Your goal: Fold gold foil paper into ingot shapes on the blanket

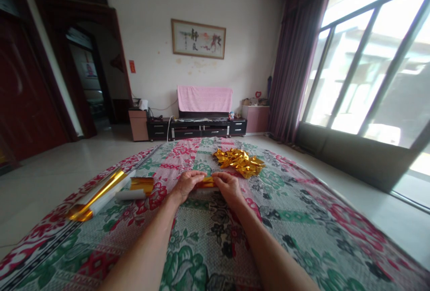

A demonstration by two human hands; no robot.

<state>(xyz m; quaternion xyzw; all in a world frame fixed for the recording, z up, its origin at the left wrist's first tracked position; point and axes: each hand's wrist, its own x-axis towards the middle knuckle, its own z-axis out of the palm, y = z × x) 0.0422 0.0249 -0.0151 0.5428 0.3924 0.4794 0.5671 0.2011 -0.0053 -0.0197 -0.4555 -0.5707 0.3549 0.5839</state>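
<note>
My left hand (pixel 187 185) and my right hand (pixel 227 186) lie side by side on a flowered cloth (pixel 208 237), fingers curled down onto a small piece of gold foil paper (pixel 207 183) that they pinch between them. Most of that piece is hidden under the fingers. Just beyond the hands rests a pile of folded gold foil pieces (pixel 239 162). To the left lies a roll of gold foil (pixel 97 194) with a white back, and a curled gold sheet (pixel 141 184) next to it.
The cloth covers a wide low surface ending near a tiled floor (pixel 53 170). A dark TV cabinet (pixel 198 128) with a pink cover stands against the far wall. Large windows and a purple curtain (pixel 295 58) are on the right, dark wooden doors on the left.
</note>
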